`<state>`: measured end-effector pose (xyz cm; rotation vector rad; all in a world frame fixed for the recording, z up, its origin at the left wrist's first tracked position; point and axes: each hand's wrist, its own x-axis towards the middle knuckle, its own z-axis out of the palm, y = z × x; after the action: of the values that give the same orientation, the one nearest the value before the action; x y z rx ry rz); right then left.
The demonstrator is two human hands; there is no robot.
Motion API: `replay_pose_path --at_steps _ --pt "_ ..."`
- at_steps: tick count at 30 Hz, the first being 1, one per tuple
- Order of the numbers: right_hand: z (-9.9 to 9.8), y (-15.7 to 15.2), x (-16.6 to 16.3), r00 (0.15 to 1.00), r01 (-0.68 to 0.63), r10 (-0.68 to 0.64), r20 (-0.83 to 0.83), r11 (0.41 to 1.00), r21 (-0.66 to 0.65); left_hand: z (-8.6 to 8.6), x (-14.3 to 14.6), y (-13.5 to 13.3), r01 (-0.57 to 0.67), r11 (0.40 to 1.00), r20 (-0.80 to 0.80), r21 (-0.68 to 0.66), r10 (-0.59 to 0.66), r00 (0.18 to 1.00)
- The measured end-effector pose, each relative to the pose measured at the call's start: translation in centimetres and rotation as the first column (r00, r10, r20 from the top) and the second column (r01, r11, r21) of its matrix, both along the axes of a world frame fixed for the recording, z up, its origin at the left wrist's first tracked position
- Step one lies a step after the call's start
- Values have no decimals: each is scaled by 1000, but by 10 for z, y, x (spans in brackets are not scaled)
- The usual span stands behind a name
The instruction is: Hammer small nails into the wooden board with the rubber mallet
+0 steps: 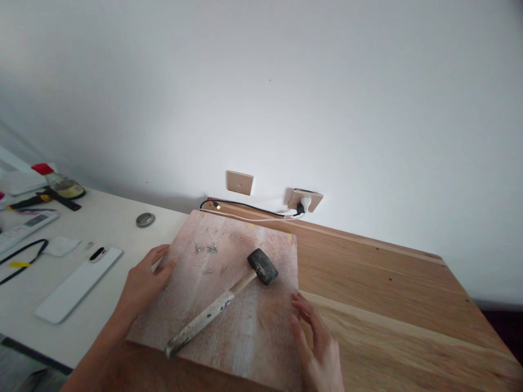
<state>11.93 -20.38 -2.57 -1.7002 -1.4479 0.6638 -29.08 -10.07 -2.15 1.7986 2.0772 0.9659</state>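
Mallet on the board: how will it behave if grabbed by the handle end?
The mallet is probably head-heavy: a bulky black head on a slim handle, so it may droop. The rounded head could roll slightly. The worn, paint-flecked handle looks grippy, stiff.

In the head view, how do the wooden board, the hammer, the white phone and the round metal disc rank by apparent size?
1. wooden board
2. hammer
3. white phone, though its length looks close to the hammer's, so this order is unsure
4. round metal disc

Left hand (144, 283) and right hand (316, 343), both flat, open, fingers spread, palms down, forearms angled inward.
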Motion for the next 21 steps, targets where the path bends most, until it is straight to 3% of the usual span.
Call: replay_pose_path --at_steps 5,13,17,21 --pt "5 5 -17 990 -143 142 17 989 34 2 -18 4 -57 995 25 -78 59 998" --pt "8 15 -52 968 -250 245 53 961 121 17 -50 27 -96 976 -74 -196 83 994" --pt "4 14 -59 949 -307 293 120 943 128 33 -45 29 -87 954 -102 -286 60 993" --pt "2 14 -54 900 -395 351 259 908 140 42 -31 27 -77 962 -155 -261 37 987"
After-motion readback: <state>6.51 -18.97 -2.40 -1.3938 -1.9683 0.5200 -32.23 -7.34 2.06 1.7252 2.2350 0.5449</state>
